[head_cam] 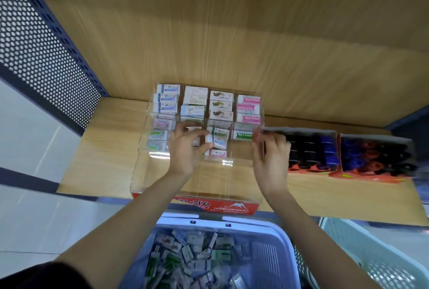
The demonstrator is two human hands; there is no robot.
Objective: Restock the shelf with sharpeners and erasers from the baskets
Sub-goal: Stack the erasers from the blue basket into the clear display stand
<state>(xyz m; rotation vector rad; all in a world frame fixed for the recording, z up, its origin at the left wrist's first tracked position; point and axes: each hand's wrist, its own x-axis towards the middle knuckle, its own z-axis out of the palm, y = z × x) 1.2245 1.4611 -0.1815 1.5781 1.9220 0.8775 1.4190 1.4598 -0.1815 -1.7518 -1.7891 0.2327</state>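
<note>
Nearest you, the blue basket (274,226) is full of loose erasers (185,258), with a white basket (371,254) just beside it on the right, so there is plenty of stock left.

Above it, your left hand (185,149) has its grip closed on one blue-striped eraser (213,142), pinched between thumb and fingers. You are holding it over the third column of the clear tray (209,179), among the packs already lying there. Your right hand (271,158) curls its fingers on the tray's right wall. That grip looks like a pinch on the rim, though blur softens it.

- **Steady the tray:** it looks light, so I think a push from the left would slide it on the shelf (104,149). Keep the right hand bracing it.
- **Place the eraser:** turn it label up and square with its neighbours, then lower it flat instead of dropping it. Put it in the column whose printing matches.
- **Fill order:** the front compartments look unfilled, so stack forward from the full rows.

Further right, the sharpener boxes (311,147) touch the tray's side, so don't nudge them.
</note>
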